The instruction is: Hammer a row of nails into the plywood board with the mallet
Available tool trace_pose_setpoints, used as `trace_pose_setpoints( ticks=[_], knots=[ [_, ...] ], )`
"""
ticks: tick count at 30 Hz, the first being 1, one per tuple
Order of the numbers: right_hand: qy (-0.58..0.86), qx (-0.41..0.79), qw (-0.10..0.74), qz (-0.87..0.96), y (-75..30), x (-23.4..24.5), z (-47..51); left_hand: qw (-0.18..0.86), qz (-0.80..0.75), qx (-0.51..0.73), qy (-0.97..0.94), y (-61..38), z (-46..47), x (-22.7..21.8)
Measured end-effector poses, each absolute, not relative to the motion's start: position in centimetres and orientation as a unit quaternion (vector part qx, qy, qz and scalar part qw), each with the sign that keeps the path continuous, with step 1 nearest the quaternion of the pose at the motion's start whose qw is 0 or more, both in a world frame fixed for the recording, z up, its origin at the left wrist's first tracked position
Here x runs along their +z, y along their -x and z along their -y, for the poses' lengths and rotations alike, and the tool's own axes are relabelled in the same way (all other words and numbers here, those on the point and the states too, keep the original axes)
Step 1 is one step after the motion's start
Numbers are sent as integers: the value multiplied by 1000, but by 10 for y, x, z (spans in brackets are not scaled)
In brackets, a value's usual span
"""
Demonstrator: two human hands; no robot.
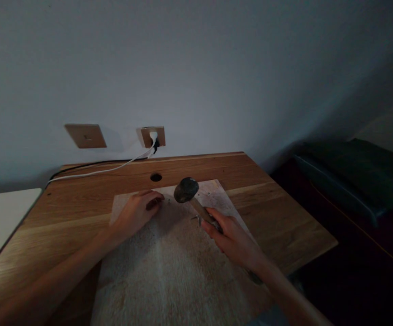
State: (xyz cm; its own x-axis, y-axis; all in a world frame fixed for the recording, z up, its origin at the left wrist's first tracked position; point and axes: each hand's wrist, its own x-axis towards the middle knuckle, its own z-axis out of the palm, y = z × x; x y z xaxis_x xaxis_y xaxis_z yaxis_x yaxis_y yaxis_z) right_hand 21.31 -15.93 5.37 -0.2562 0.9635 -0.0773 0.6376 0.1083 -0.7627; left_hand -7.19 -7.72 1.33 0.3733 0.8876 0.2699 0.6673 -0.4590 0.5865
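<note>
A rubber mallet (187,190) with a dark head and a pale wooden handle is gripped in my right hand (228,233), its head tilted up over the board. Small metal pieces, perhaps nails, show beside the handle near my right fingertips; I cannot tell whether they are held. My left hand (140,208) rests on the far left part of a worn, pale board (162,271), fingers curled together. Dark shadow lies under those fingers, and what they hold, if anything, is hidden. Tiny dark specks (169,200) dot the board just right of them.
Under the board is a wooden table (277,213) with a round cable hole (156,177). Cables run along its back to a wall socket (160,136); a wall plate (86,136) is further left. A white surface (6,217) adjoins at left, and a dark cushioned piece (355,172) stands right.
</note>
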Motion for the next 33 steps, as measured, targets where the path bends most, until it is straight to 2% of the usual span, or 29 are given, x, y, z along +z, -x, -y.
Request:
trace_pose_setpoints(
  ticks=[27, 33],
  knots=[
    [558, 392, 217, 698, -201, 53, 157, 194, -472, 261, -819, 71, 75, 14],
    [560, 358, 210, 717, -196, 46, 155, 212, -476, 284, -805, 74, 74, 15]
  ],
)
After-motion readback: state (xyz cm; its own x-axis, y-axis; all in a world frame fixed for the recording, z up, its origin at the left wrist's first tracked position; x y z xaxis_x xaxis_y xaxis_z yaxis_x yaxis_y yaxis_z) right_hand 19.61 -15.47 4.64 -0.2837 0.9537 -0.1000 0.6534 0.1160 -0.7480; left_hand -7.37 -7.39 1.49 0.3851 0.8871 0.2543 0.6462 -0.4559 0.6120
